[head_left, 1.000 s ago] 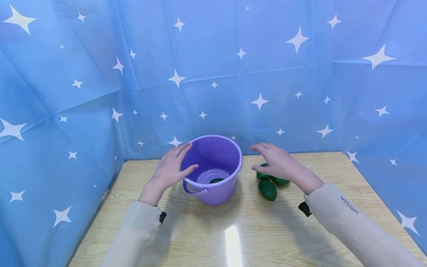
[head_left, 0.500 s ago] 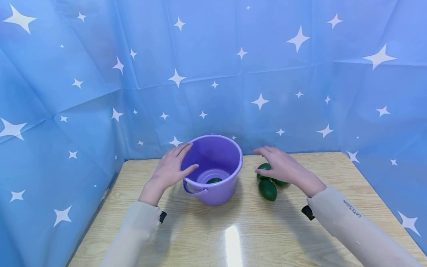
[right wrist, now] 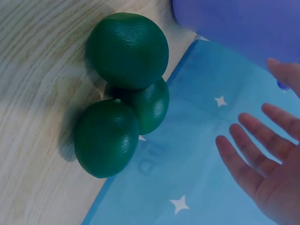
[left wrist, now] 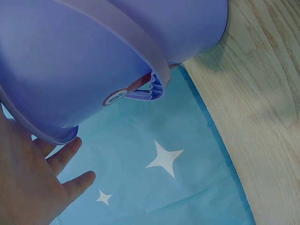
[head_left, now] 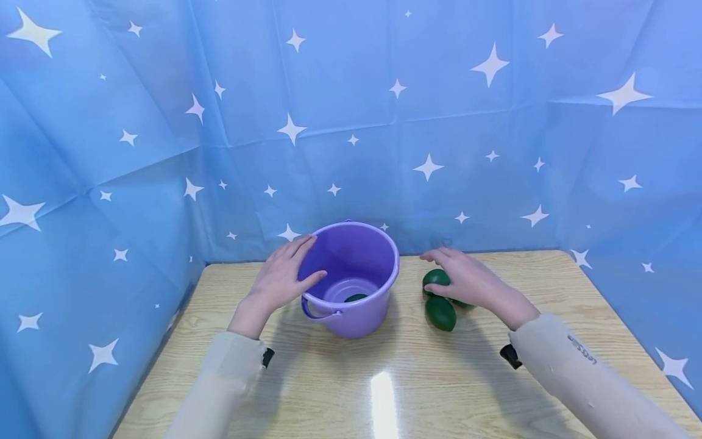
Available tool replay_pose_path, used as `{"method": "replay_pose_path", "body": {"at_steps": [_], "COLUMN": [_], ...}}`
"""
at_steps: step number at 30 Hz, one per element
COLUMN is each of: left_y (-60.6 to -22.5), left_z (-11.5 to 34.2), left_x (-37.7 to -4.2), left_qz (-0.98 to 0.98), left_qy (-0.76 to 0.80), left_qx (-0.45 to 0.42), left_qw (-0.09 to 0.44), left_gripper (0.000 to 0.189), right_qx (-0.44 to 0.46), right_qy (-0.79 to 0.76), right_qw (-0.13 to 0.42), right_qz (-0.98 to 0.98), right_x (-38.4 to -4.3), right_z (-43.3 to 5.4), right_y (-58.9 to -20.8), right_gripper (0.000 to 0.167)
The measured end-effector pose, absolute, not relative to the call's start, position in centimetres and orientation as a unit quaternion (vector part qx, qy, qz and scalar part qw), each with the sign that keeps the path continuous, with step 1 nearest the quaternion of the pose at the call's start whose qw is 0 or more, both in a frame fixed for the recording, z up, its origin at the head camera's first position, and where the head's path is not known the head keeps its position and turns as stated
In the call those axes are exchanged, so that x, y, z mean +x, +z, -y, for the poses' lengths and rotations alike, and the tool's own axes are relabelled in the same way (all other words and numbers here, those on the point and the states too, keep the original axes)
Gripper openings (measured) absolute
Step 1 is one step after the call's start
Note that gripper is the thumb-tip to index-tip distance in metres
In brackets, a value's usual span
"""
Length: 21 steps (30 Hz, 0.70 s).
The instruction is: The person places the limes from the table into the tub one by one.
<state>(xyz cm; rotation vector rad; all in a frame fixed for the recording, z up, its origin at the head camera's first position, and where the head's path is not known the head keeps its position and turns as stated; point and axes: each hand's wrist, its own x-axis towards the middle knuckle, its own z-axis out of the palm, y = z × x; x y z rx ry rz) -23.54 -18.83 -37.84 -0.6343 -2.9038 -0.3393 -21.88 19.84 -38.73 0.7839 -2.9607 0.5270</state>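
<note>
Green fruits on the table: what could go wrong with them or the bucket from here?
The three fruits lie bunched on the table, so the right hand, open near them, might knock one and set it rolling. The left hand is at the bucket with no clear grip, so a bump could shift it. The left thumb juts over the opening and might deflect a dropped fruit.

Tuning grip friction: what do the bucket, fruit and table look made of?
Bucket: probably moulded plastic, smooth with a soft sheen; uniform purple, no grain.
Fruit: glossy dark green, finely textured skin, showing in the small highlights; real or imitation, can't tell.
Table: wood-grain top, smooth and fairly shiny given the bright reflection; could be wood or laminate.
</note>
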Motion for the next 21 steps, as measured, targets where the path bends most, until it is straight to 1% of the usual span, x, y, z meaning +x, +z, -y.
{"method": "replay_pose_path", "body": {"at_steps": [13, 21], "left_y": [-37.8, -37.9], "left_z": [18.8, 18.8], "left_x": [-23.5, -23.5], "left_qz": [0.969, 0.969], "left_qy": [-0.112, -0.116], "left_qx": [-0.209, -0.207], "left_qw": [0.074, 0.073], "left_gripper": [0.081, 0.084], "right_qx": [0.257, 0.248], "right_qy": [0.175, 0.184], "right_qw": [0.023, 0.012], "right_qz": [0.950, 0.951], "right_x": [-21.7, -21.4], "right_z": [-20.5, -20.8], "right_y": [-40.1, -40.9], "right_gripper": [0.057, 0.058]}}
